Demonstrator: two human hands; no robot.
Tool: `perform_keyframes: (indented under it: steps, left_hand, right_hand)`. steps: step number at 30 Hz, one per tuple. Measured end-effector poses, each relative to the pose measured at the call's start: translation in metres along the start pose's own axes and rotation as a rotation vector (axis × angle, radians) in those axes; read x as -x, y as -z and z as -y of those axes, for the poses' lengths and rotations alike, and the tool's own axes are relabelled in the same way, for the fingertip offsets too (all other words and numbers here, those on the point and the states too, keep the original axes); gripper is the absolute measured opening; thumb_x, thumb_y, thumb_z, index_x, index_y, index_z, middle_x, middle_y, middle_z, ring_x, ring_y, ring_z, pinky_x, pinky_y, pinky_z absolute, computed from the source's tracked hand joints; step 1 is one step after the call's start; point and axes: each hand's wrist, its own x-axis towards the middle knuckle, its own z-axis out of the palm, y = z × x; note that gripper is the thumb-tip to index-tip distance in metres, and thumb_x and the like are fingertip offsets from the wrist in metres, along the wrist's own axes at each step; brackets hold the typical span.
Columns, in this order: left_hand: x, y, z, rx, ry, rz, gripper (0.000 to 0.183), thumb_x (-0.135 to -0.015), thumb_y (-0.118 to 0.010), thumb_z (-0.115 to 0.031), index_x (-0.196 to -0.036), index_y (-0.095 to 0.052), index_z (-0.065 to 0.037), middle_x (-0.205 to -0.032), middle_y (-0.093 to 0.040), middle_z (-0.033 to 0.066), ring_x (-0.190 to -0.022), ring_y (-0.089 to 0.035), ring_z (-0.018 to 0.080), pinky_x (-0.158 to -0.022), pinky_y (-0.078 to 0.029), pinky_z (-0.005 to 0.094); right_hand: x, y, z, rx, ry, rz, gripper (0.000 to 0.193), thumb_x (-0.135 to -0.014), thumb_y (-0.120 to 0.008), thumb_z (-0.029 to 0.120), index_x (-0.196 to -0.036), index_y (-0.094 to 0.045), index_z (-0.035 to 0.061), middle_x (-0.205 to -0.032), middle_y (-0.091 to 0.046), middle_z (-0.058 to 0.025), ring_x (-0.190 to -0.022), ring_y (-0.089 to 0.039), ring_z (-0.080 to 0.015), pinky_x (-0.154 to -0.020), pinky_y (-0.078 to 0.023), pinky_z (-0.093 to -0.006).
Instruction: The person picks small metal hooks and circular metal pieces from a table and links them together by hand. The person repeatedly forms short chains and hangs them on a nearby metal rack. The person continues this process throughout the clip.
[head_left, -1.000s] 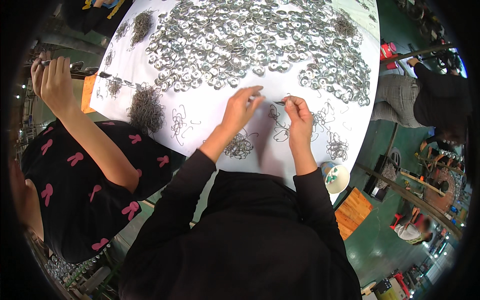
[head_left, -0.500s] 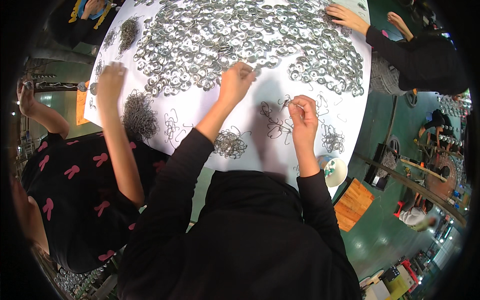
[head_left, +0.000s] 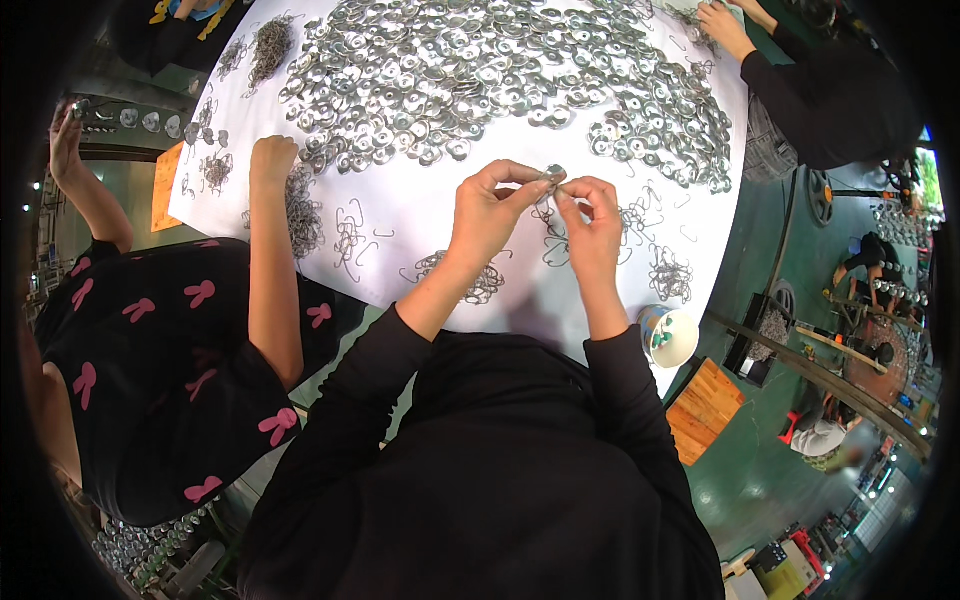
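Above the white tabletop my left hand (head_left: 487, 213) pinches a small shiny metal disc (head_left: 554, 172) between thumb and fingertips. My right hand (head_left: 592, 228) meets it there, its thumb and forefinger closed at the disc's lower edge on what looks like a thin wire hook, mostly hidden by the fingers. Under and beside my hands lie loose bent wire hooks (head_left: 556, 248). A heap of hooks (head_left: 482, 284) sits below my left wrist, and another small heap (head_left: 670, 274) is right of my right hand. Farther off spreads a wide pile of metal discs (head_left: 420, 85).
A white cup (head_left: 672, 340) with green and white bits stands at the table's right edge. At left, a co-worker's fist (head_left: 272, 158) rests by a dark hook heap (head_left: 303, 215). Another person's hand (head_left: 724, 28) works at the far right. A wooden stool (head_left: 705, 410) stands below right.
My left hand has come from the disc pile toward me with a disc. My right hand has moved slightly left to meet it. The left co-worker's hand has shifted right.
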Motion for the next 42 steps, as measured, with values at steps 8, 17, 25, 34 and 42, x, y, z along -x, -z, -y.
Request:
perform_keyframes:
  steps: [8, 17, 25, 34, 42]
  left_hand:
    - [-0.008, 0.027, 0.001, -0.111, -0.125, -0.143, 0.008, -0.079, -0.069, -0.007, -0.087, -0.069, -0.005, -0.084, -0.062, 0.0012, -0.072, -0.058, 0.0079, -0.064, -0.046, 0.0221]
    - [0.003, 0.038, 0.001, -0.129, -0.063, -0.208, 0.009, -0.079, -0.070, -0.010, -0.086, -0.070, -0.005, -0.077, -0.065, -0.0015, -0.064, -0.053, 0.0043, -0.057, -0.040, 0.0198]
    - [0.015, 0.032, 0.000, -0.208, -0.186, -0.113, 0.010, -0.081, -0.068, -0.005, -0.090, -0.067, -0.002, -0.085, -0.068, 0.0020, -0.069, -0.056, 0.0063, -0.064, -0.044, 0.0210]
    - [0.010, 0.015, 0.000, -0.346, -0.341, -0.069, 0.009, -0.079, -0.068, -0.006, -0.088, -0.068, -0.004, -0.086, -0.067, 0.0032, -0.074, -0.058, 0.0112, -0.071, -0.045, 0.0258]
    - [-0.081, 0.004, 0.048, -0.742, -0.330, -0.114, 0.020, -0.080, -0.068, -0.021, -0.092, -0.068, -0.005, -0.085, -0.065, 0.0091, -0.080, -0.061, 0.0261, -0.069, -0.048, 0.0351]
  right_hand:
    - [-0.052, 0.035, -0.068, 0.719, 0.180, 0.374, 0.010, -0.078, -0.065, 0.012, -0.088, -0.063, 0.0120, -0.095, -0.054, -0.0028, -0.082, -0.059, -0.0213, -0.065, -0.049, -0.0361]
    - [-0.035, 0.020, -0.040, 0.436, 0.085, 0.502, 0.013, -0.083, -0.063, 0.014, -0.085, -0.057, 0.0032, -0.083, -0.060, -0.0049, -0.071, -0.060, -0.0184, -0.060, -0.047, -0.0302]
    - [-0.018, 0.000, 0.053, -0.547, -0.393, 0.382, 0.012, -0.086, -0.063, 0.012, -0.093, -0.063, 0.0028, -0.077, -0.061, -0.0004, -0.062, -0.049, -0.0041, -0.051, -0.037, -0.0181]
    - [-0.021, -0.003, 0.048, -0.628, -0.414, 0.143, 0.008, -0.085, -0.065, 0.011, -0.090, -0.063, 0.0042, -0.075, -0.055, 0.0032, -0.063, -0.040, -0.0032, -0.056, -0.033, -0.0173]
    - [-0.029, 0.029, 0.032, -0.437, -0.170, 0.056, 0.005, -0.083, -0.064, 0.005, -0.088, -0.062, 0.0040, -0.092, -0.055, 0.0004, -0.083, -0.048, -0.0095, -0.078, -0.039, -0.0231]
